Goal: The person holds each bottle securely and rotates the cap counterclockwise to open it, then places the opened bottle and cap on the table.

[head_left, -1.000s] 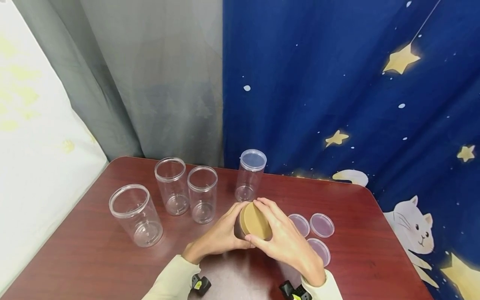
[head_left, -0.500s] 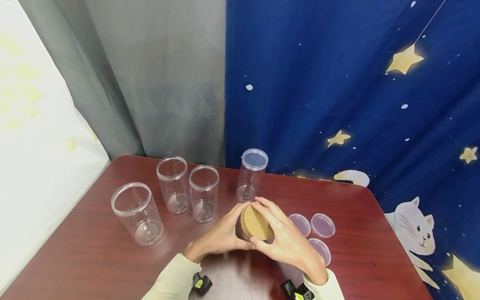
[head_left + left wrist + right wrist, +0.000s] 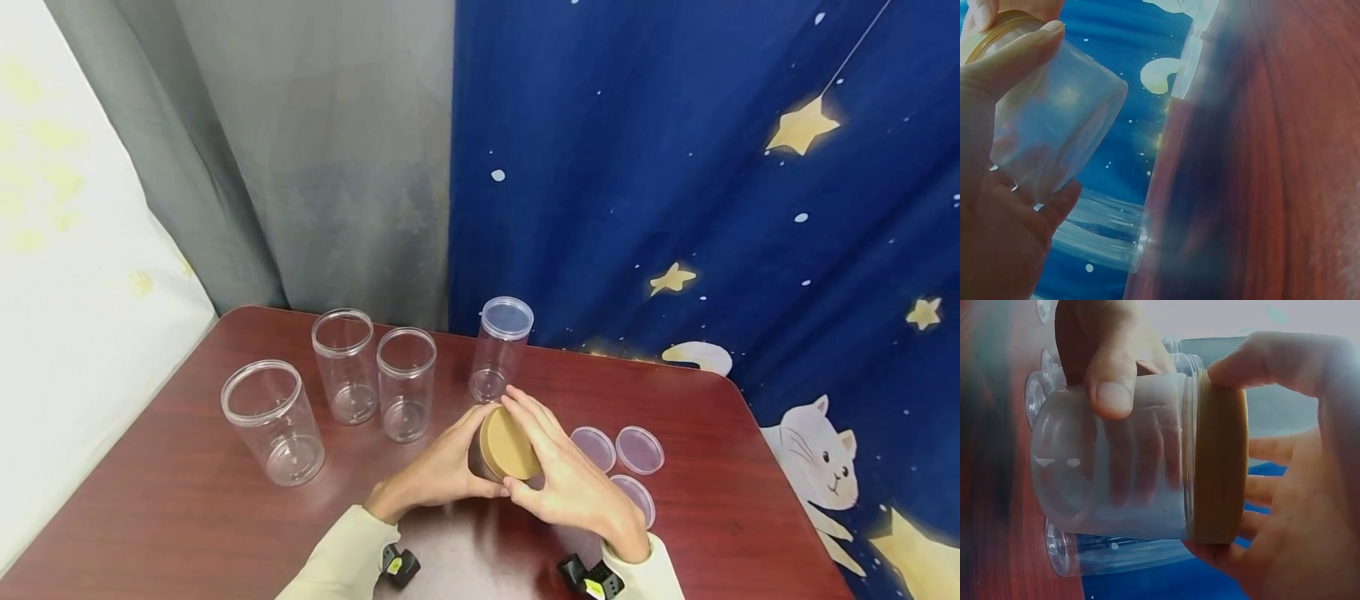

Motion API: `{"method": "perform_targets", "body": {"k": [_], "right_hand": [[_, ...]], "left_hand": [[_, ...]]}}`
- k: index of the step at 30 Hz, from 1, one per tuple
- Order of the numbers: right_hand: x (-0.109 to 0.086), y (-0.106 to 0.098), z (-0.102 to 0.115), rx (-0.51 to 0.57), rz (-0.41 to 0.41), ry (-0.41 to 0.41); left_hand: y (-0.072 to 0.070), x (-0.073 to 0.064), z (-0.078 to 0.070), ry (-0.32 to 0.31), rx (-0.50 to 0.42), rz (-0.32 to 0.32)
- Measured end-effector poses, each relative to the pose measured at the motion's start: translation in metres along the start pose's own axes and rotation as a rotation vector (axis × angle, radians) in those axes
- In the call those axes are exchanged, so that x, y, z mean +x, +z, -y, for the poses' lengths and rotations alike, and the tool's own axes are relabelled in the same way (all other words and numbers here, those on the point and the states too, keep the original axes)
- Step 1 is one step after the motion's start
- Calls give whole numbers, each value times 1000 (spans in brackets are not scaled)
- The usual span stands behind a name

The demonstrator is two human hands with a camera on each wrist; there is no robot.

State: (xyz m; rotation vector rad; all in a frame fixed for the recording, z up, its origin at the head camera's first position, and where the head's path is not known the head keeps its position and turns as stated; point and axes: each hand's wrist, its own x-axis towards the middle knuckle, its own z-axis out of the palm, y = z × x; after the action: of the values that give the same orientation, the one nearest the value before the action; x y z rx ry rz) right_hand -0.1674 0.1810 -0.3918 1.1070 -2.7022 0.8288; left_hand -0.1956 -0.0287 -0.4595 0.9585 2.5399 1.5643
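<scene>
Above the table, both hands hold a short clear plastic jar (image 3: 1116, 462) with a tan lid (image 3: 512, 443) on its mouth. My left hand (image 3: 442, 468) grips the jar's body, its thumb on the near side and its fingers showing through the clear wall in the right wrist view. My right hand (image 3: 573, 487) curls round the lid, fingertips and thumb on its rim. The jar tilts in the head view, lid towards the camera. In the left wrist view the jar's base (image 3: 1088, 137) points away from the left palm.
Three tall clear jars without lids, one a wide jar (image 3: 273, 425), stand upright at the left. A tall jar (image 3: 501, 350) with a clear lid stands behind the hands. Three clear lids, one a far-right lid (image 3: 640, 450), lie flat on the dark red table (image 3: 720, 517) at the right.
The right thumb has slid a little right along the lid's rim while the right fingertips moved slightly left and away. The left hand keeps its hold. The head view has shifted slightly.
</scene>
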Motion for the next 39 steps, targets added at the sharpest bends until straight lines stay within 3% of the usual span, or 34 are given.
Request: {"method": "perform_targets", "body": {"k": [6, 10, 14, 17, 23, 39], "right_hand": [[0, 4, 6, -32, -104, 137], [4, 7, 11, -186, -182, 198], [7, 14, 18, -347, -196, 262], [7, 18, 21, -411, -193, 296], [6, 17, 23, -388, -201, 281], [4, 13, 21, -254, -165, 209]], "left_hand": [[4, -3, 0, -17, 6, -42], [6, -3, 1, -11, 14, -67], [7, -3, 3, 6, 30, -86], [8, -3, 4, 23, 50, -83], [7, -2, 4, 50, 56, -67], [4, -3, 6, 18, 16, -39]]}}
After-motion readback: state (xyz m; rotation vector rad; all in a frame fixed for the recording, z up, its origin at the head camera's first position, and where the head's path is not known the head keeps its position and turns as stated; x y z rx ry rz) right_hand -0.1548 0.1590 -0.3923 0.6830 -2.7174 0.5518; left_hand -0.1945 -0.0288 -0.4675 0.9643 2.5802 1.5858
